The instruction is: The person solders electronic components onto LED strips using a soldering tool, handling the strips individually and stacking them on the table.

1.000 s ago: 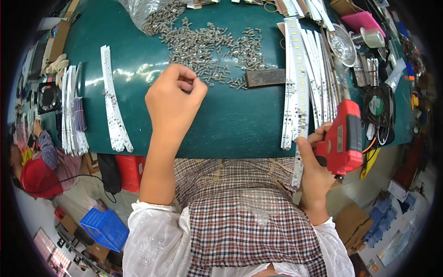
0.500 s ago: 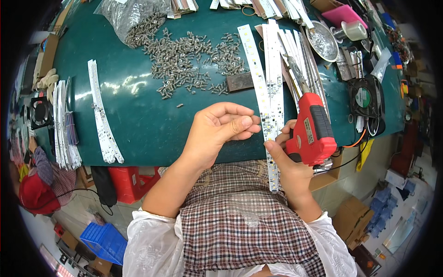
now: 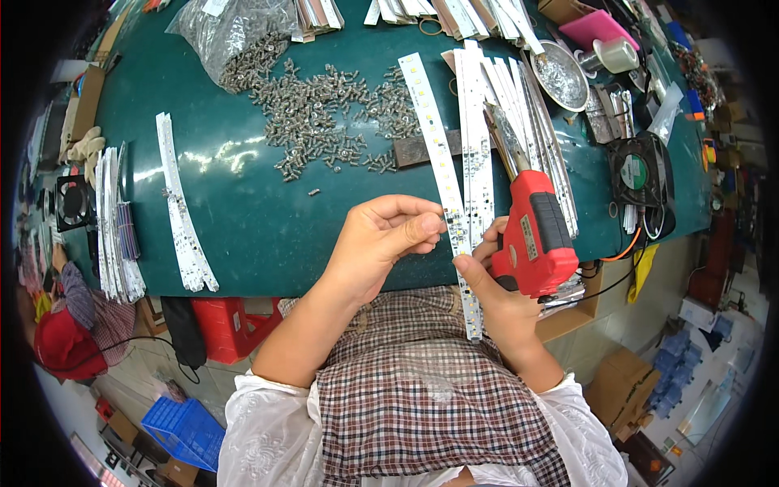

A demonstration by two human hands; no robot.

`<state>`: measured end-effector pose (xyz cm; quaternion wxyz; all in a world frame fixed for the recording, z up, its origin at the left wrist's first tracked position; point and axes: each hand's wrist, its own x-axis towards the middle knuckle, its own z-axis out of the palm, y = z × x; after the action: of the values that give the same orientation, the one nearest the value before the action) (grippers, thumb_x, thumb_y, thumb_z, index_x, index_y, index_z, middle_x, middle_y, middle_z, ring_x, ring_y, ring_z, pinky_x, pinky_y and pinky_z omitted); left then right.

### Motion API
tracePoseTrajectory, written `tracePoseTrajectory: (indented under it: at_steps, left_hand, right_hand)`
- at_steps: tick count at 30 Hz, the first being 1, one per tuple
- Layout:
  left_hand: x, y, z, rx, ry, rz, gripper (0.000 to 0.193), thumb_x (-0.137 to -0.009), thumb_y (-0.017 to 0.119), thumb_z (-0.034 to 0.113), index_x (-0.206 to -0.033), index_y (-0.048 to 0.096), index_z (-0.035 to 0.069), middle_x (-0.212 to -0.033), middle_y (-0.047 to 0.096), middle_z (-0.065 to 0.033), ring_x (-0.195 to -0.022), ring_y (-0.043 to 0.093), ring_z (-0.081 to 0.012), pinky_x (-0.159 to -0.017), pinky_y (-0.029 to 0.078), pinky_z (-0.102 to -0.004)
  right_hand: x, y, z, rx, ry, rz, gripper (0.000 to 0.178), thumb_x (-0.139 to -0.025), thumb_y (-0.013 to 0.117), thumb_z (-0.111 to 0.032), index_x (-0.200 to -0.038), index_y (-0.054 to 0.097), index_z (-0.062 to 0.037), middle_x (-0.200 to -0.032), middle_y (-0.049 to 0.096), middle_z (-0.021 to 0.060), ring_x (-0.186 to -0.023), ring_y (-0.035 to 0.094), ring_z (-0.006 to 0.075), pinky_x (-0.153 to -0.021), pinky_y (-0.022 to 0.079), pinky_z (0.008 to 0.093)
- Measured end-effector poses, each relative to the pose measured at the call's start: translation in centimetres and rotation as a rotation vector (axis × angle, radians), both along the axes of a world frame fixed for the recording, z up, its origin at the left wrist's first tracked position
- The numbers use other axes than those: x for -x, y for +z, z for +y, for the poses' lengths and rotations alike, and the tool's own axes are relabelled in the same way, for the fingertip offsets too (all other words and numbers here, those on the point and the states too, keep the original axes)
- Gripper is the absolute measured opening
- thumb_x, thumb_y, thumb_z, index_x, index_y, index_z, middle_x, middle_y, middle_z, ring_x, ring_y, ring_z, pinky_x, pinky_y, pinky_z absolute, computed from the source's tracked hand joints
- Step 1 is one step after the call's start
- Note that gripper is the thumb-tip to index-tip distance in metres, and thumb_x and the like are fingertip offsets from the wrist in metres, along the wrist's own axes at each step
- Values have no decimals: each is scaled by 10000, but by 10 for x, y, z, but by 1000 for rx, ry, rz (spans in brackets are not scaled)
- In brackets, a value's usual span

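Note:
A long white LED strip board (image 3: 432,134) stands tilted in front of me, its lower end over my checked apron. My right hand (image 3: 507,304) holds the strip near its lower part, thumb on the front. The same hand also appears to grip a red and black soldering gun (image 3: 535,235), its metal tip pointing away over the bench; part of the grip is hidden. My left hand (image 3: 385,243) is closed in a pinch, fingertips at the strip's left edge. Anything between them is too small to make out. Behind the strip lie more white strip boards (image 3: 476,122).
Loose screws (image 3: 312,114) spread from a clear plastic bag (image 3: 231,32) on the green bench (image 3: 243,235). A dark metal bar (image 3: 418,151) lies behind the strip. Further right are a metal dish (image 3: 561,77), a solder spool (image 3: 617,55) and a fan (image 3: 641,172). Several strips (image 3: 182,211) lie left.
The strip and soldering gun have shifted slightly left and toward me. My left fingertips have come down a little and sit closer together.

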<state>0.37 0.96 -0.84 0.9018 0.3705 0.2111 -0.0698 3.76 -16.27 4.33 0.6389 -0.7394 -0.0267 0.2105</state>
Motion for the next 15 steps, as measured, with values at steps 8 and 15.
tracePoseTrajectory:
  at_steps: [8, 15]
  left_hand:
    - [-1, 2, -2, -22, 10, 39, 185, -918, 681, 137, -1023, 671, -15, -879, 688, -81, -734, 647, -103, -666, 564, -225]
    - [0, 1, -4, -67, 28, 41, 189, -916, 687, 151, -1015, 675, -10, -870, 683, -66, -730, 642, -100, -661, 559, -223]
  right_hand:
    - [3, -2, 0, 23, -4, 12, 489, -800, 750, 40, -1175, 448, -42, -843, 544, 8, -737, 521, 58, -664, 434, 208]
    - [3, -3, -2, -12, 0, 22, 497, -789, 758, 43, -1167, 447, -41, -841, 545, 4, -736, 522, 55, -664, 441, 204]
